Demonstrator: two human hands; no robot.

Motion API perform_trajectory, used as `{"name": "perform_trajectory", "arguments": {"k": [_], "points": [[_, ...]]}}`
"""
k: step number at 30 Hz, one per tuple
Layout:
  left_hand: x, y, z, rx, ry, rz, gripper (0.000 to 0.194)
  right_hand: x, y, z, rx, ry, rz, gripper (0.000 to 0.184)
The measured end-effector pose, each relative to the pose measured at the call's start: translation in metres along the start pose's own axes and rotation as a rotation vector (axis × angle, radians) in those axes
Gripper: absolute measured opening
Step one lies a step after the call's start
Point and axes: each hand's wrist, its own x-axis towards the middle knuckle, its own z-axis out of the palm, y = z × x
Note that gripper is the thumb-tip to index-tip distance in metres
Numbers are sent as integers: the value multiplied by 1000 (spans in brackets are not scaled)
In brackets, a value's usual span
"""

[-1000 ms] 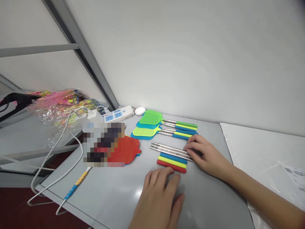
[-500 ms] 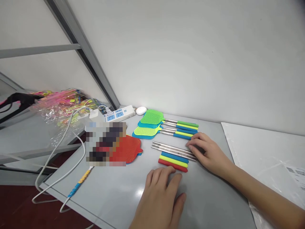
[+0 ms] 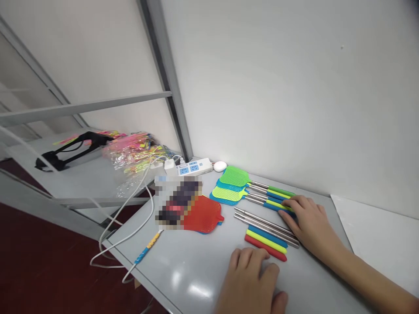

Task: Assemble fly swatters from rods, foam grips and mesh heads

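My left hand (image 3: 250, 279) rests palm down on the grey table, fingers apart, close to a red handle grip (image 3: 265, 248). Beside that grip lie a yellow grip (image 3: 266, 241) and a blue grip (image 3: 268, 237). Several bare metal rods (image 3: 262, 222) lie side by side just behind them. My right hand (image 3: 310, 222) is over the rods' right ends, thumb and fingers apart. Its fingertips reach the handle ends of the assembled fly swatters, including a green one (image 3: 234, 177) and a yellow one (image 3: 227, 192). Loose red swatter heads (image 3: 204, 213) are stacked to the left.
A white power strip (image 3: 194, 166) and a white rounded object (image 3: 220, 166) sit by the wall. White cables (image 3: 152, 205) hang over the table's left edge. Clear bags of colourful items (image 3: 137, 150) and a black strapped object (image 3: 75, 148) occupy the left shelf. White sheeting (image 3: 369, 235) lies at right.
The view has swung left, so everything sits further right in the picture. My right hand's fingers have moved off the rods towards the swatter handles. My left hand keeps its place by the grips.
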Motion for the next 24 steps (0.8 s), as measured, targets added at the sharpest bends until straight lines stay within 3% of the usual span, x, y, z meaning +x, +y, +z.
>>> {"name": "perform_trajectory", "arguments": {"k": [5,10,14,24], "points": [[-3,-6,19,30,128,56,34,21,3,0,-23,-33,-14,35],[-4,-8,25,-4,144,44,35,55,8,10,-3,-99,51,45],[-6,-6,16,-89,104,30,35,74,6,20,88,-176,118,41],[-10,7,-15,-211,16,-20,25,80,5,18,259,-155,223,29]]}}
